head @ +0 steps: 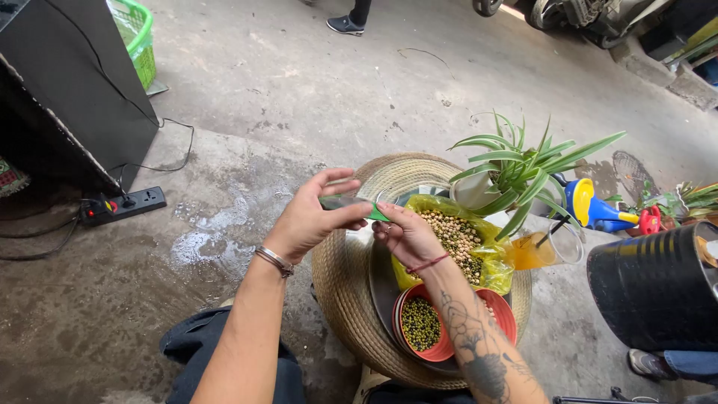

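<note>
Around: yellow bag of beans (456,238), red bowls (449,346), potted plant (516,170) crowd my woven stool's (340,292) top.
Packet: green packet (351,205) pinched between my left hand (310,218) and right hand (407,236) fingertips.

Single head-worn view, angled steeply down and forward over both forearms. Close range on the left hand (308,218) and right hand (407,236) above a round woven tray (340,284); concrete floor (314,82) stretching away beyond.

Person's body, seen from above. Left hand (310,217): bare, with a silver metal bracelet (274,260) at the wrist. Right hand (407,236): a ring on one finger, a thin red cord (428,263) at the wrist, dark tattoos (471,344) along the forearm. Dark blue trousers (191,348) at 7 o'clock.
</note>
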